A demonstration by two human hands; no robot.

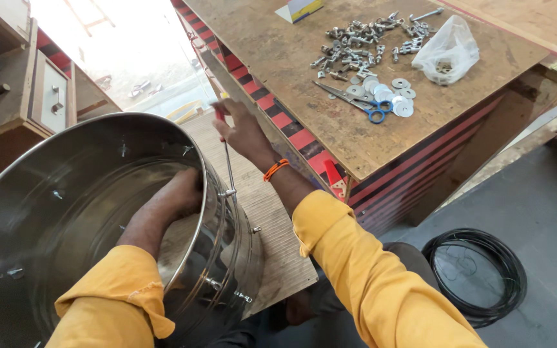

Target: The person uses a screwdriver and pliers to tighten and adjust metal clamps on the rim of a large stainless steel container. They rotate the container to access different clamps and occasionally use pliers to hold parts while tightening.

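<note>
A large shiny steel drum lies on its side at the lower left, bolts poking through its wall. My left hand reaches inside the drum, pressed against the inner wall near the rim, fingers hidden. My right hand is outside, closed on the red handle of a long screwdriver. Its shaft points down to a bolt on the drum's outer wall. Both sleeves are yellow, and an orange band circles the right wrist.
A chipboard table with red-and-black striped edge holds a heap of bolts and nuts, flat washers, blue-handled scissors and a clear plastic bag. A black cable coil lies on the grey floor. Wooden cabinets stand at left.
</note>
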